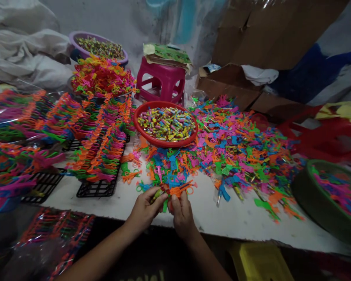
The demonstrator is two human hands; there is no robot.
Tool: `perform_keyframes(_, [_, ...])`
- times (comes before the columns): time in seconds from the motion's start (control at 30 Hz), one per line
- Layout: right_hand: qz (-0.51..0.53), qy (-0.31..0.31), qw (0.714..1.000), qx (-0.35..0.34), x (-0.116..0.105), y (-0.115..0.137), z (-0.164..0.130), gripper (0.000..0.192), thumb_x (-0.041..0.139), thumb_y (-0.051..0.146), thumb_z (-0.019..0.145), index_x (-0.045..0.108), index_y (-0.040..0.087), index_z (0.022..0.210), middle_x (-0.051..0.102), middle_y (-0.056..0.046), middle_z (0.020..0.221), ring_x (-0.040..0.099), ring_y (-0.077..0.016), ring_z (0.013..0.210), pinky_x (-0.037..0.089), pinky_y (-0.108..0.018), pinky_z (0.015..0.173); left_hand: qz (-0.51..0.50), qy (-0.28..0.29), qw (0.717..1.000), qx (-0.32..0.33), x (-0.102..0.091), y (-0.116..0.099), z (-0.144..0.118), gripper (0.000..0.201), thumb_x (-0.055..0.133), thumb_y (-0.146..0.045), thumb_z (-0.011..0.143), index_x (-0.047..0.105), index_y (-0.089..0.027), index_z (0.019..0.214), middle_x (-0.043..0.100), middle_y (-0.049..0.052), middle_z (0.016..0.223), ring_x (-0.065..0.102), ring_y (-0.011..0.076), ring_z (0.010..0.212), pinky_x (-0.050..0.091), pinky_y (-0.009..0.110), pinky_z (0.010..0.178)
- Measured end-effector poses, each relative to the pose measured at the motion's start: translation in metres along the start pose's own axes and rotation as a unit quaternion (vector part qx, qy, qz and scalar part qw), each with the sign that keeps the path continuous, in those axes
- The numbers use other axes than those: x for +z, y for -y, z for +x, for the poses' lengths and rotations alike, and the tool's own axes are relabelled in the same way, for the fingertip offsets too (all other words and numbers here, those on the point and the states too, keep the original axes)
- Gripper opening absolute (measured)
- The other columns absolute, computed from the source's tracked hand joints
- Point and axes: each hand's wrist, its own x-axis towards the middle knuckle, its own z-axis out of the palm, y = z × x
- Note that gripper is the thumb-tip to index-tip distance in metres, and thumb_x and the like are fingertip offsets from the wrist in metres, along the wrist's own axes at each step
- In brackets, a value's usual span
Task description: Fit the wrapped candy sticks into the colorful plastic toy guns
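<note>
You work with both hands at the near edge of the white tabletop [216, 224], your left hand [144, 208] pinching a small yellow-green tube [156, 195] while your right hand [183, 214] grips what appears to be an orange plastic piece [178, 190]. The two items sit close together; whether they touch is too blurred to tell. Toward the tabletop's left edge, bright rows of plastic pieces [96, 144] stand packed on black racks [101, 190], apparently the share already sorted and set out. Much seems left: loose plastic pieces [242, 156] spread from the middle toward the right edge, some lying with tubes among them, and a red bowl [163, 144] behind your hands is heaped with more tubes. At the right edge, a green basin [304, 195] holds further pieces. The pair in your fingers looks unfinished, and how many pieces are complete cannot be told.
</note>
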Motion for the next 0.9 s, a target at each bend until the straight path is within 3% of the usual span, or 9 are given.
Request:
perform_keyframes(0.13, [-0.009, 0.022, 0.999, 0.028, -0.001, -0.004, -0.005, 0.020, 0.043, 0.040, 0.081, 0.047, 0.021, 0.075, 0.044, 0.004, 0.051, 0.040, -0.0126, 0.048, 0.033, -0.024, 0.045, 0.019, 0.055, 0.998, -0.008, 0.000, 0.007, 0.003, 0.028, 0.058, -0.043, 0.070, 0.055, -0.016, 0.063, 0.044, -0.004, 0.048, 0.040, 0.0082, 0.044, 0.031, 0.019, 0.041])
perform_keyframes(0.23, [-0.030, -0.001, 0.998, 0.050, -0.031, -0.008, 0.016, 0.023, 0.045, 0.042, 0.079, 0.050, 0.020, 0.077, 0.045, 0.004, 0.050, 0.040, -0.0114, 0.045, 0.034, -0.023, 0.044, -0.038, 0.072, 0.996, -0.035, -0.001, 0.024, 0.011, 0.029, 0.059, -0.042, 0.069, 0.060, -0.015, 0.078, 0.056, 0.001, 0.064, 0.051, 0.0120, 0.057, 0.040, 0.020, 0.050])
perform_keyframes(0.3, [-0.052, -0.128, 0.988, 0.066, -0.067, -0.013, 0.039, 0.030, 0.042, 0.045, 0.078, 0.051, 0.018, 0.085, 0.047, 0.004, 0.052, 0.043, -0.0115, 0.046, 0.036, -0.023, 0.046, -0.082, 0.019, 0.995, -0.052, -0.005, 0.035, 0.017, 0.033, 0.062, -0.043, 0.067, 0.060, -0.015, 0.086, 0.058, 0.002, 0.073, 0.053, 0.0129, 0.065, 0.041, 0.020, 0.054])
perform_keyframes(0.37, [-0.100, -0.303, 0.944, 0.085, -0.105, -0.020, 0.061, 0.042, 0.040, 0.047, 0.077, 0.048, 0.014, 0.102, 0.055, -0.001, 0.065, 0.050, -0.0139, 0.054, 0.040, -0.025, 0.052, -0.113, -0.051, 0.990, -0.071, -0.009, 0.042, 0.021, 0.037, 0.064, -0.044, 0.065, 0.058, -0.016, 0.089, 0.054, -0.002, 0.067, 0.049, 0.0092, 0.056, 0.037, 0.017, 0.047])
perform_keyframes(0.43, [-0.196, -0.353, 0.910, 0.097, -0.125, -0.028, 0.074, 0.049, 0.047, 0.048, 0.071, 0.051, 0.011, 0.103, 0.059, -0.009, 0.080, 0.053, -0.0175, 0.064, 0.041, -0.029, 0.058, -0.122, -0.081, 0.985, -0.086, -0.013, 0.044, 0.022, 0.040, 0.064, -0.045, 0.064, 0.055, -0.017, 0.091, 0.045, -0.007, 0.056, 0.040, 0.0053, 0.043, 0.028, 0.015, 0.038])
perform_keyframes(0.5, [-0.249, -0.264, 0.927, 0.095, -0.119, -0.036, 0.074, 0.043, 0.050, 0.049, 0.069, 0.059, 0.012, 0.090, 0.062, -0.011, 0.081, 0.055, -0.0198, 0.067, 0.041, -0.031, 0.061, -0.123, -0.074, 0.985, -0.095, -0.014, 0.044, 0.022, 0.040, 0.061, -0.046, 0.066, 0.053, -0.018, 0.093, 0.040, -0.009, 0.053, 0.032, 0.0036, 0.037, 0.022, 0.015, 0.034])
perform_keyframes(0.63, [-0.260, -0.038, 0.964, 0.052, -0.063, -0.050, 0.056, 0.033, 0.053, 0.049, 0.068, 0.063, 0.019, 0.077, 0.064, -0.006, 0.072, 0.056, -0.0194, 0.065, 0.041, -0.029, 0.060, -0.127, -0.032, 0.987, -0.091, -0.011, 0.047, 0.021, 0.041, 0.058, -0.046, 0.070, 0.052, -0.017, 0.099, 0.050, -0.005, 0.063, 0.041, 0.0046, 0.042, 0.024, 0.014, 0.034])
perform_keyframes(0.73, [-0.296, -0.046, 0.954, 0.018, -0.042, -0.052, 0.051, 0.029, 0.055, 0.045, 0.068, 0.063, 0.020, 0.080, 0.064, -0.005, 0.073, 0.055, -0.0194, 0.067, 0.039, -0.028, 0.060, -0.124, -0.026, 0.988, -0.094, -0.010, 0.053, 0.022, 0.044, 0.062, -0.046, 0.066, 0.051, -0.017, 0.097, 0.058, 0.000, 0.072, 0.051, 0.0076, 0.049, 0.030, 0.016, 0.038])
perform_keyframes(0.9, [-0.215, -0.115, 0.969, 0.031, -0.054, -0.037, 0.051, 0.032, 0.040, 0.043, 0.078, 0.052, 0.019, 0.061, 0.055, -0.002, 0.056, 0.049, -0.0150, 0.054, 0.036, -0.026, 0.055, -0.137, -0.027, 0.985, -0.099, -0.011, 0.058, 0.023, 0.047, 0.066, -0.045, 0.062, 0.055, -0.014, 0.097, 0.060, 0.003, 0.078, 0.055, 0.0110, 0.058, 0.038, 0.019, 0.047])
